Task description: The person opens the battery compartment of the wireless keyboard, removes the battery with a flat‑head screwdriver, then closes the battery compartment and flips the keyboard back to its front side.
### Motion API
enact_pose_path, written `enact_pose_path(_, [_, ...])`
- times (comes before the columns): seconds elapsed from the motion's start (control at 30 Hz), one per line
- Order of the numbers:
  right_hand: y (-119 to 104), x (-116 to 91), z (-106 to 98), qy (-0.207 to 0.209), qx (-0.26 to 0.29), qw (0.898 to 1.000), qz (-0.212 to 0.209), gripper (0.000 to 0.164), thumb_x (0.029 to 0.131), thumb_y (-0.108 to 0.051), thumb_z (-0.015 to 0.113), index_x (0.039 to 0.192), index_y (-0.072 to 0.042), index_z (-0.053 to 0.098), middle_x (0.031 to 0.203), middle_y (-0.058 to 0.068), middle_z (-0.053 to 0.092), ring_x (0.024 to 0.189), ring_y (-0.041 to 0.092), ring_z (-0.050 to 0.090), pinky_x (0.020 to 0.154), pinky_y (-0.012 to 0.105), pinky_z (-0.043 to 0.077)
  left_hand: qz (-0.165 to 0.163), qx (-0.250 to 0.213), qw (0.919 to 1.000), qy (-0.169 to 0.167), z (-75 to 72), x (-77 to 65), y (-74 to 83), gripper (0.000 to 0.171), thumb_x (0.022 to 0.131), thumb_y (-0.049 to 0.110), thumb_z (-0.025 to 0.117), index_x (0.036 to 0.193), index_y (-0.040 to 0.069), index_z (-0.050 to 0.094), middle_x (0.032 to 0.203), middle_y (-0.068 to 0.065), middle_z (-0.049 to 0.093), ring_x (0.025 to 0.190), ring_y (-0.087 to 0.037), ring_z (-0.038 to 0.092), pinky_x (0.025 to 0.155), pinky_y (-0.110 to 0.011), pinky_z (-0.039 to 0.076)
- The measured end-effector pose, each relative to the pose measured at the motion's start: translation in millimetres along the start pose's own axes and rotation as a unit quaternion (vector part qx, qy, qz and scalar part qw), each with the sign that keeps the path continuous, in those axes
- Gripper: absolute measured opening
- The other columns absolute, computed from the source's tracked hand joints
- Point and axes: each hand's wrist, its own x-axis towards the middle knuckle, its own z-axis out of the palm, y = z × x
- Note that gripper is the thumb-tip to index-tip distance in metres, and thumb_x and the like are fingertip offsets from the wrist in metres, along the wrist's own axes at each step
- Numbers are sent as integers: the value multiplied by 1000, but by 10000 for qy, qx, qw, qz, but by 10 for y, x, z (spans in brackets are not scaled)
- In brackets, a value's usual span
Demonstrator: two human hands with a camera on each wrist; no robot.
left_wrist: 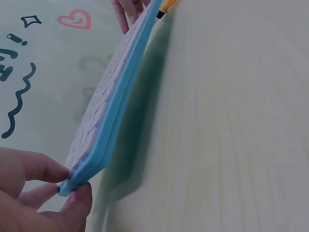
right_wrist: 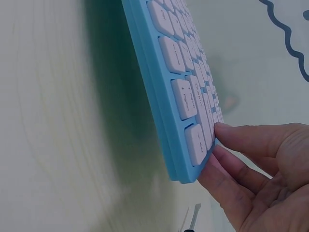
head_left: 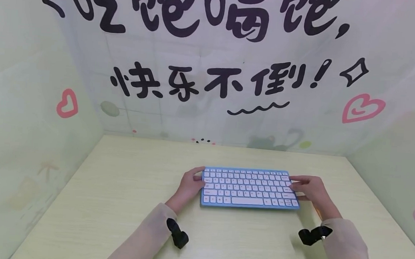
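A small keyboard [head_left: 249, 201] with white keys and a blue frame is held level by both hands above the table. My left hand [head_left: 190, 184] pinches its left end, the thumb and fingertips on opposite faces in the left wrist view. At the other end, my right hand [head_left: 310, 187] grips the right edge, with its thumb on the key side and its fingers beneath. A dark shadow shows between the blue edge of the keyboard [right_wrist: 159, 121] and the tabletop in the right wrist view.
Under the right wrist lies an orange-handled tool [left_wrist: 167, 7], mostly hidden by the hand in the head view. Slim metal tips [right_wrist: 194, 216] show low in the right wrist view. The pale wooden table [head_left: 136, 172] ends at a printed cloth wall [head_left: 179, 121], with side walls left and right.
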Motion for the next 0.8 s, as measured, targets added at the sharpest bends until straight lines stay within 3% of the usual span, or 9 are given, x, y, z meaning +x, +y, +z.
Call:
enact_pose_path(0.23, [-27, 15, 3, -61, 100, 9999, 40, 44, 87, -4, 61, 125, 12, 48, 113, 26, 55, 82, 17, 61, 70, 38, 53, -146, -692, 9974, -118, -85, 27, 65, 44, 88, -1, 52, 130, 7, 49, 106, -17, 60, 89, -23, 60, 75, -33, 51])
enact_pose_path(0.4, [-49, 19, -15, -155, 74, 9999, -17, 43, 88, -4, 59, 126, 11, 47, 115, 26, 54, 84, 17, 60, 72, 39, 53, -237, -1180, 9920, -385, -128, 46, 75, 39, 92, 0, 47, 130, 10, 49, 105, -17, 60, 85, -21, 62, 75, -36, 51])
enact_pose_path(0.63, [-84, 12, -32, -236, 81, 9997, -80, 43, 89, -4, 58, 127, 11, 45, 121, 29, 49, 85, 16, 59, 74, 40, 52, -212, -1334, 9872, -844, -153, 33, 118, 42, 96, 3, 41, 137, 13, 42, 115, -17, 60, 96, -23, 62, 80, -37, 50])
enact_pose_path(0.8, [-101, 18, -38, -163, 135, 9998, 2, 44, 89, -4, 58, 128, 11, 45, 120, 29, 50, 82, 14, 58, 73, 39, 52, -131, -1533, 9821, -1087, -178, 17, 162, 43, 97, 4, 37, 139, 14, 38, 115, -18, 59, 92, -24, 63, 78, -38, 51])
